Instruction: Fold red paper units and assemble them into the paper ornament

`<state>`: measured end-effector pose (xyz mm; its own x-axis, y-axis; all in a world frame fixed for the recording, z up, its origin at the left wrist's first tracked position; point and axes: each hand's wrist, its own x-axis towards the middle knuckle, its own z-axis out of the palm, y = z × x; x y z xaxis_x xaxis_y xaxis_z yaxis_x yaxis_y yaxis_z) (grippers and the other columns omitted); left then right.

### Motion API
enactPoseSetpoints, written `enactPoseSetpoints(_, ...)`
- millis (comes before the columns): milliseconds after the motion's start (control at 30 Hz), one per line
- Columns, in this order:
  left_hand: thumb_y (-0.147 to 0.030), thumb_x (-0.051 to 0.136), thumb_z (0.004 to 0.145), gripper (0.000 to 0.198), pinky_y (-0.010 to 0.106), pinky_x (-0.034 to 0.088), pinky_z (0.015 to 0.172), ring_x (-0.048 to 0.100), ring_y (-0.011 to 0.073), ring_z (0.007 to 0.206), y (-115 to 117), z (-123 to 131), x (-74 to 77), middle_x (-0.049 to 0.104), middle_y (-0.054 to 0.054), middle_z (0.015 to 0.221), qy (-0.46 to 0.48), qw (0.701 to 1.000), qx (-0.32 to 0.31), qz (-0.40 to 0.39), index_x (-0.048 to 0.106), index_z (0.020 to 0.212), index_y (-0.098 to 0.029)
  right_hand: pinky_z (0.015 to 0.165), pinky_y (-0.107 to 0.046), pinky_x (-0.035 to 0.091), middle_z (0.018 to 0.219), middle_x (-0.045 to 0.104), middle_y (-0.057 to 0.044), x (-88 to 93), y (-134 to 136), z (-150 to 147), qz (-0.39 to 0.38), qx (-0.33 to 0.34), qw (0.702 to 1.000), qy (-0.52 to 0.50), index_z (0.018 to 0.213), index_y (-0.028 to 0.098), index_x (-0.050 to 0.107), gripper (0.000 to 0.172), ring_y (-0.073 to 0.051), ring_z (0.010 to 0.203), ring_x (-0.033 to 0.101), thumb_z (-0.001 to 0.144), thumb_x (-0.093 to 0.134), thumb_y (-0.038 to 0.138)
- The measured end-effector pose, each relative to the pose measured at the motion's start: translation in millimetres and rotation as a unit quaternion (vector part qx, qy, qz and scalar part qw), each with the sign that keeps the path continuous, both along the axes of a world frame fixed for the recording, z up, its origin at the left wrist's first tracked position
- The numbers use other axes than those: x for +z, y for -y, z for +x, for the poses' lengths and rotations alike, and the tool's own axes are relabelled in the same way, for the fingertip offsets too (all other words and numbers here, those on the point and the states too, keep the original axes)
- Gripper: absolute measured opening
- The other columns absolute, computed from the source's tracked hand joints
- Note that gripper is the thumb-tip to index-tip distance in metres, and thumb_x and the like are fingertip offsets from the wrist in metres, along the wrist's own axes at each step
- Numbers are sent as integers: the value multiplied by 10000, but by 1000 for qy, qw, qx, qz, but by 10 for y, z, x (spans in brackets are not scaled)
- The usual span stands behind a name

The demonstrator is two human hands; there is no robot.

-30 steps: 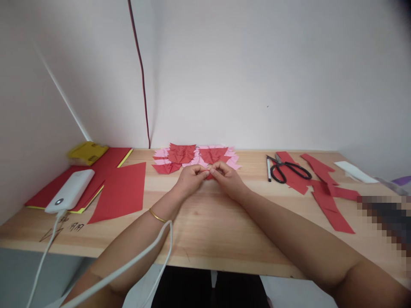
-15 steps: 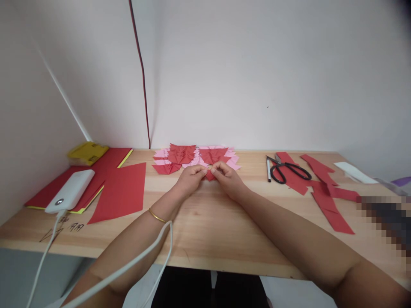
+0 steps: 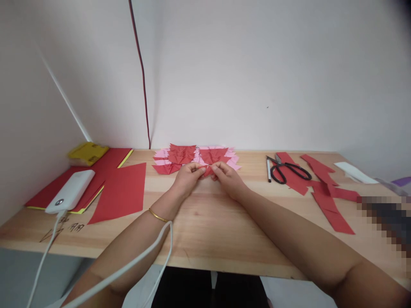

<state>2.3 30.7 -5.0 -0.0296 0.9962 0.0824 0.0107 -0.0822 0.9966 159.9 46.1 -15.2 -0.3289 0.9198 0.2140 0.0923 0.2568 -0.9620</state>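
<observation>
Between my two hands is a small piece of folded red paper [image 3: 207, 171], mostly covered by the fingers. My left hand [image 3: 189, 177] pinches its left side between thumb and fingers, and a gold bangle circles that wrist. On the other side my right hand [image 3: 228, 179] pinches the paper the same way. Just behind the hands lie several folded red paper pieces [image 3: 182, 154] and folded pink paper pieces [image 3: 233, 160], bunched against the wall. The hands hide the nearest part of that pile.
At left, red paper sheets [image 3: 123, 188] lie by a white power bank [image 3: 72, 191] with a cable and a yellow packet [image 3: 89, 153]. At right are black-handled scissors [image 3: 290, 167], a pen [image 3: 269, 169], red paper offcuts [image 3: 334, 209] and a white strip [image 3: 355, 172]. A white cable [image 3: 128, 267] crosses my left forearm.
The folded red paper between my fingers has shifted; its lower point pokes out less and more of it shows between the thumbs. My left hand has moved slightly left and up.
</observation>
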Motion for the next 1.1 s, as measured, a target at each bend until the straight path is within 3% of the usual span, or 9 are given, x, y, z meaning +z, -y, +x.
enactPoseSetpoints(167, -316, 691, 665, 201, 227, 356, 588, 469, 86, 575, 24, 15, 15, 555, -19, 621, 47, 998, -47, -15, 604, 710, -141, 639, -252, 379, 690, 528, 22, -55, -23, 5, 71, 7, 996, 48, 776, 193, 526, 182, -118, 649, 470, 841, 503, 361)
enactPoseSetpoints(367, -284, 637, 697, 154, 241, 370, 628, 481, 104, 620, 54, 16, 78, 560, -12, 628, -75, 996, -20, 49, 590, 638, -149, 610, -246, 364, 685, 512, 18, -16, 16, -12, 111, 17, 990, 87, 726, 191, 497, 167, -120, 641, 453, 839, 483, 313)
enactPoseSetpoints(567, -270, 604, 704, 146, 242, 359, 614, 459, 109, 612, 73, 23, 110, 528, -22, 602, -116, 989, -20, 84, 567, 618, -158, 588, -248, 345, 661, 481, 22, 31, 37, -10, 145, 20, 983, 109, 702, 199, 459, 192, -122, 621, 429, 854, 456, 316)
enactPoseSetpoints(800, -265, 638, 687, 147, 242, 374, 620, 479, 103, 594, 64, 22, 110, 560, -13, 595, -61, 997, 5, 48, 595, 610, -148, 623, -253, 363, 676, 490, 23, -8, 21, -3, 100, 39, 991, 83, 731, 197, 481, 207, -123, 642, 447, 865, 459, 354)
enactPoseSetpoints(1000, -318, 713, 654, 229, 234, 385, 608, 497, 92, 599, 25, 26, 26, 588, 2, 663, 66, 997, -42, -8, 638, 769, -135, 619, -259, 368, 653, 499, 31, -78, -19, 10, 68, -14, 997, 39, 752, 204, 498, 237, -124, 622, 455, 853, 482, 417)
enactPoseSetpoints(1100, -307, 710, 651, 220, 226, 366, 580, 477, 83, 560, 3, 24, -18, 537, -16, 591, 93, 994, -44, -22, 573, 665, -136, 608, -259, 366, 625, 485, 41, -83, -32, 7, 31, -32, 999, 7, 752, 208, 487, 246, -121, 600, 448, 851, 486, 433)
